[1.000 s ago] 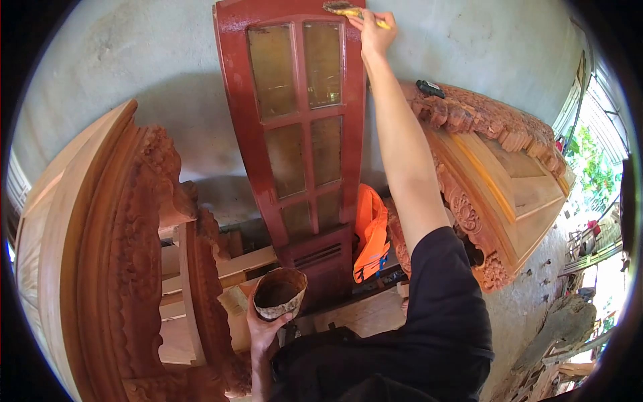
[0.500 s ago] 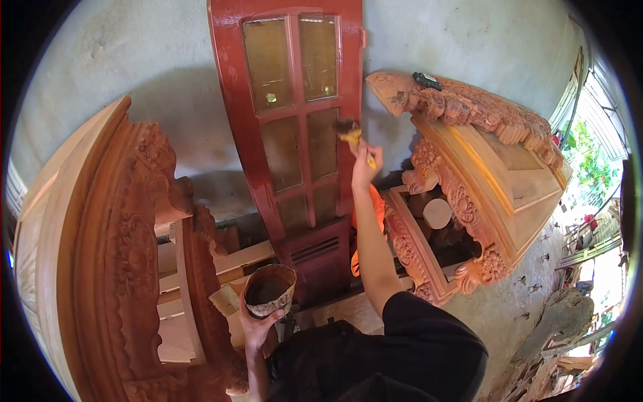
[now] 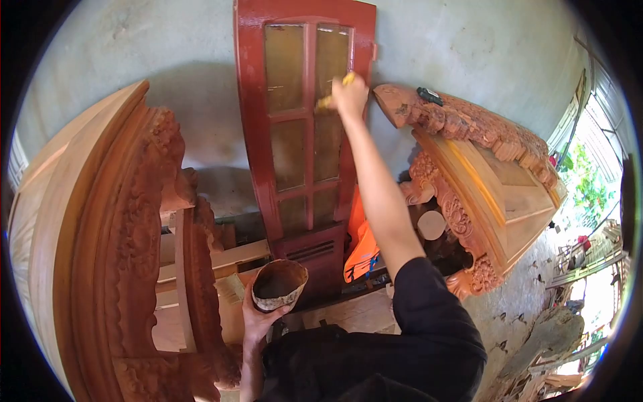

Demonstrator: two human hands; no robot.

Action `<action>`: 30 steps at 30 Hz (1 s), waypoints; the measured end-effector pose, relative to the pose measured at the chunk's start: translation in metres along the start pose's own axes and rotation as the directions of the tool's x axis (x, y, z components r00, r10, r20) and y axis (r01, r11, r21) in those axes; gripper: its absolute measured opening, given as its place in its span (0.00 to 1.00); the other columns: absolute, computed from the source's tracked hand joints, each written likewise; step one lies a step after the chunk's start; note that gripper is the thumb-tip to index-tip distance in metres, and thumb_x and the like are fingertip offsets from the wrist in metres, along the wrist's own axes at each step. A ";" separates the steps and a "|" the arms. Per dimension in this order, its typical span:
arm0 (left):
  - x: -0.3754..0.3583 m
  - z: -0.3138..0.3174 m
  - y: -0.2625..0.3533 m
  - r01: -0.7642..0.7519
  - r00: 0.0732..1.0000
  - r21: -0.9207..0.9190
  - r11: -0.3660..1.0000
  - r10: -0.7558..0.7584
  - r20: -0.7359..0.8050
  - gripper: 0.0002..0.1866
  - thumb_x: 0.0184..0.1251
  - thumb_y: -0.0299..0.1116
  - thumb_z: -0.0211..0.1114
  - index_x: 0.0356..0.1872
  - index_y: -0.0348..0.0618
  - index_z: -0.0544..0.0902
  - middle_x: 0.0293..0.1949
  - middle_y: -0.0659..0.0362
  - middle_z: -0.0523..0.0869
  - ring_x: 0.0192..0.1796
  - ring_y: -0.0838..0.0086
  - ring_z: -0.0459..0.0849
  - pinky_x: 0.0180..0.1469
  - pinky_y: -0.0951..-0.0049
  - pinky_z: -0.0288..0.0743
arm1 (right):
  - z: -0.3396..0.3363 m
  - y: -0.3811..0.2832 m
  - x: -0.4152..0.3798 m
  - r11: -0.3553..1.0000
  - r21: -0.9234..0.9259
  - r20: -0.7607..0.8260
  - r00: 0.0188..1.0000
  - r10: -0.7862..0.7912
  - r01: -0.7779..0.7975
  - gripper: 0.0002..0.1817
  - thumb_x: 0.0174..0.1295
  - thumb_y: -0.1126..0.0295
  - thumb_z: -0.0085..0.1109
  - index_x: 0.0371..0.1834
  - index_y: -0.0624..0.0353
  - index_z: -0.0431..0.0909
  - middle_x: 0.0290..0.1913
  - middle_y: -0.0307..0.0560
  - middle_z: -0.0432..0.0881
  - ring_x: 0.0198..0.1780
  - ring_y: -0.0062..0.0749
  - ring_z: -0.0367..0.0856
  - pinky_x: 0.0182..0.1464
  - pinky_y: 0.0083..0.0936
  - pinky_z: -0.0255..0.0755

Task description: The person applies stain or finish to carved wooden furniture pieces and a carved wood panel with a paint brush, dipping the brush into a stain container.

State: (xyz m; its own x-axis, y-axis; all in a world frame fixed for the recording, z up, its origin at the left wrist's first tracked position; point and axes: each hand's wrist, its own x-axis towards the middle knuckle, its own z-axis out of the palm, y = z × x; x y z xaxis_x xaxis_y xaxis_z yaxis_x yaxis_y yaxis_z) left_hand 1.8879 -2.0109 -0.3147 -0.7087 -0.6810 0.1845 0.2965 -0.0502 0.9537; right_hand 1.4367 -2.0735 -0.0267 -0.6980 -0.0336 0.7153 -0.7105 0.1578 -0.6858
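Observation:
My right hand [image 3: 351, 96] is closed round the yellow handle of a paintbrush [image 3: 326, 103]. Its head rests at or just in front of the crossbar between the upper panes of a red door [image 3: 254, 144]; whether the bristles touch is hard to tell. The door leans upright against the wall. Low in front of my body, my left hand [image 3: 260, 320] grips a paint pot [image 3: 282, 301] from its side. The pot's rim is stained and its inside looks dark brown; how much liquid it holds I cannot make out.
Carved wooden furniture [image 3: 130, 248] stands close on my left. To the right is another carved piece [image 3: 462, 221], with a dark small object [image 3: 429, 96] on its top. An orange item [image 3: 362, 251] hangs beside the door's lower edge. Planks [image 3: 244, 254] lie behind the pot.
My right hand has moved up and left with the paintbrush, from beside the middle panes to the upper crossbar. The view has shifted slightly. My left hand still holds the pot.

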 end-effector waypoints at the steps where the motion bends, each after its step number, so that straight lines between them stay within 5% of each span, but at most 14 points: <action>1: 0.001 0.002 0.003 -0.010 1.000 -0.014 1.000 0.010 -0.003 0.55 0.39 0.29 0.88 0.71 0.32 0.63 0.64 0.50 0.76 0.66 0.65 0.76 0.69 0.64 0.70 | 0.008 -0.024 0.022 0.996 -0.028 -0.113 0.990 -0.083 0.080 0.13 0.53 0.63 0.63 0.26 0.65 0.78 0.26 0.64 0.83 0.35 0.60 0.86 0.41 0.50 0.79; 3: -0.001 0.002 0.004 -0.021 1.000 -0.024 0.999 0.021 -0.014 0.55 0.40 0.29 0.87 0.71 0.32 0.62 0.64 0.50 0.75 0.66 0.65 0.75 0.70 0.63 0.70 | 0.023 -0.055 0.068 0.992 0.104 -0.105 0.992 -0.066 0.077 0.14 0.53 0.63 0.63 0.25 0.65 0.77 0.26 0.63 0.84 0.35 0.61 0.86 0.42 0.49 0.79; 5: 0.001 0.004 0.000 -0.029 0.999 -0.108 0.994 0.027 -0.026 0.55 0.40 0.29 0.87 0.71 0.32 0.62 0.64 0.49 0.75 0.66 0.65 0.75 0.70 0.63 0.70 | 0.028 -0.087 0.093 0.953 0.156 -0.191 0.954 -0.229 0.260 0.11 0.54 0.69 0.62 0.23 0.65 0.73 0.23 0.60 0.83 0.30 0.54 0.88 0.36 0.44 0.81; 7: 0.001 0.004 0.003 -0.032 0.999 -0.083 0.996 0.028 -0.044 0.55 0.40 0.29 0.87 0.71 0.32 0.62 0.64 0.49 0.75 0.67 0.65 0.75 0.70 0.63 0.70 | 0.029 -0.106 0.097 0.798 0.544 -0.235 0.960 -0.152 0.259 0.10 0.56 0.76 0.60 0.22 0.65 0.68 0.20 0.56 0.81 0.25 0.45 0.88 0.27 0.39 0.80; 9: 0.001 0.003 0.007 -0.023 0.998 -0.055 0.998 0.020 -0.052 0.55 0.40 0.29 0.87 0.71 0.32 0.62 0.64 0.49 0.75 0.67 0.65 0.75 0.70 0.63 0.70 | 0.036 -0.100 0.092 0.723 0.629 -0.267 0.953 -0.143 0.285 0.09 0.58 0.80 0.57 0.24 0.65 0.66 0.20 0.52 0.80 0.24 0.40 0.88 0.23 0.32 0.79; 11: 0.001 0.003 0.010 -0.030 0.997 -0.108 0.994 0.022 -0.068 0.55 0.40 0.28 0.87 0.71 0.32 0.62 0.64 0.50 0.75 0.66 0.65 0.76 0.70 0.64 0.70 | 0.038 -0.074 0.069 0.480 0.818 -0.276 0.948 -0.155 0.317 0.09 0.61 0.80 0.56 0.27 0.65 0.65 0.24 0.52 0.81 0.27 0.43 0.89 0.27 0.31 0.83; 12: 0.001 0.002 0.013 -0.017 0.998 -0.108 0.994 0.010 -0.064 0.55 0.40 0.28 0.87 0.71 0.32 0.62 0.64 0.50 0.75 0.66 0.65 0.76 0.70 0.64 0.70 | 0.032 -0.055 0.049 0.604 0.753 -0.211 0.966 -0.151 0.260 0.09 0.64 0.80 0.54 0.29 0.64 0.64 0.28 0.51 0.82 0.28 0.43 0.89 0.31 0.30 0.85; 14: 0.002 0.001 0.016 -0.018 0.995 -0.034 0.999 0.015 -0.100 0.54 0.40 0.33 0.88 0.70 0.34 0.65 0.62 0.50 0.78 0.64 0.65 0.78 0.66 0.63 0.73 | 0.034 -0.016 0.005 0.604 0.750 -0.193 0.962 -0.191 0.270 0.13 0.67 0.78 0.59 0.29 0.62 0.63 0.34 0.51 0.80 0.34 0.46 0.90 0.35 0.28 0.85; 15: 0.001 -0.002 0.013 -0.002 0.995 -0.033 0.999 -0.001 -0.095 0.54 0.40 0.33 0.88 0.70 0.34 0.65 0.62 0.50 0.78 0.64 0.65 0.78 0.66 0.63 0.73 | 0.024 -0.009 -0.028 0.597 0.778 -0.158 0.980 -0.119 0.197 0.11 0.70 0.77 0.57 0.30 0.63 0.66 0.32 0.48 0.81 0.35 0.35 0.89 0.36 0.25 0.82; 17: 0.003 -0.004 0.005 -0.027 0.995 -0.016 1.000 0.026 -0.093 0.53 0.40 0.33 0.88 0.70 0.33 0.65 0.61 0.51 0.78 0.63 0.65 0.78 0.66 0.64 0.73 | 0.018 0.036 -0.086 0.726 0.645 -0.159 0.972 -0.175 0.236 0.10 0.71 0.77 0.57 0.32 0.65 0.68 0.34 0.44 0.80 0.35 0.30 0.87 0.37 0.24 0.82; 21: 0.004 -0.006 0.002 0.001 0.997 -0.006 1.000 -0.002 -0.075 0.53 0.40 0.33 0.88 0.69 0.33 0.66 0.61 0.51 0.78 0.62 0.66 0.78 0.65 0.64 0.73 | -0.010 0.094 -0.198 0.766 0.642 -0.074 0.997 0.008 0.042 0.06 0.70 0.79 0.57 0.34 0.66 0.71 0.33 0.41 0.77 0.34 0.17 0.77 0.42 0.26 0.84; 24: 0.003 -0.007 0.001 0.044 0.997 0.036 0.998 -0.042 -0.057 0.53 0.40 0.30 0.87 0.70 0.33 0.65 0.63 0.50 0.76 0.65 0.66 0.76 0.68 0.65 0.71 | -0.019 0.160 -0.277 0.869 0.488 0.011 0.996 0.094 -0.087 0.10 0.68 0.79 0.59 0.30 0.67 0.69 0.34 0.48 0.83 0.32 0.20 0.80 0.40 0.23 0.80; 29: 0.002 0.003 0.008 0.051 0.998 0.047 0.998 -0.049 -0.037 0.53 0.41 0.31 0.87 0.70 0.33 0.64 0.63 0.50 0.76 0.64 0.66 0.76 0.68 0.66 0.71 | -0.030 0.158 -0.304 0.898 0.429 0.021 0.995 0.102 -0.101 0.10 0.67 0.77 0.61 0.30 0.64 0.70 0.34 0.52 0.85 0.35 0.29 0.87 0.37 0.27 0.79; 30: -0.001 0.004 0.008 0.051 0.998 0.049 0.997 -0.049 -0.040 0.53 0.41 0.31 0.87 0.70 0.33 0.64 0.63 0.50 0.76 0.64 0.66 0.76 0.68 0.66 0.71 | -0.032 0.128 -0.284 0.972 0.218 0.122 0.991 0.057 -0.083 0.09 0.66 0.77 0.62 0.31 0.64 0.71 0.34 0.52 0.84 0.35 0.32 0.88 0.37 0.27 0.79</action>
State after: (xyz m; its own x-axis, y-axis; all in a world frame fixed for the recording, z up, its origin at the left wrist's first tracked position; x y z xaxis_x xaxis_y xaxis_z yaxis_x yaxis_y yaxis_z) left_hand 1.8879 -2.0077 -0.3066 -0.6963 -0.7062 0.1279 0.2280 -0.0487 0.9724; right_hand 1.5466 -2.0116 -0.3133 -0.7431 -0.1448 0.6533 -0.6526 -0.0588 -0.7554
